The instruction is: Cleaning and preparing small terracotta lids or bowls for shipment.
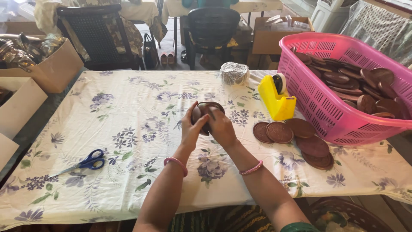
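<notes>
Both my hands meet over the middle of the table around a round brown disc-shaped piece [205, 111]. My left hand [192, 129] grips its left side, thumb against the face. My right hand [222, 128] holds its right and lower edge. Part of the piece is hidden by my fingers. Each wrist wears a pink bangle. Several similar brown discs [296, 137] lie flat on the flowered cloth [128, 129] just right of my hands.
A pink plastic basket [330, 116] with several brown discs stands at the right. A yellow tape dispenser [277, 99] and a foil-wrapped lump [234, 73] sit behind. Blue scissors [88, 163] lie at left. Cardboard boxes [47, 68] and chairs [98, 34] stand beyond the table.
</notes>
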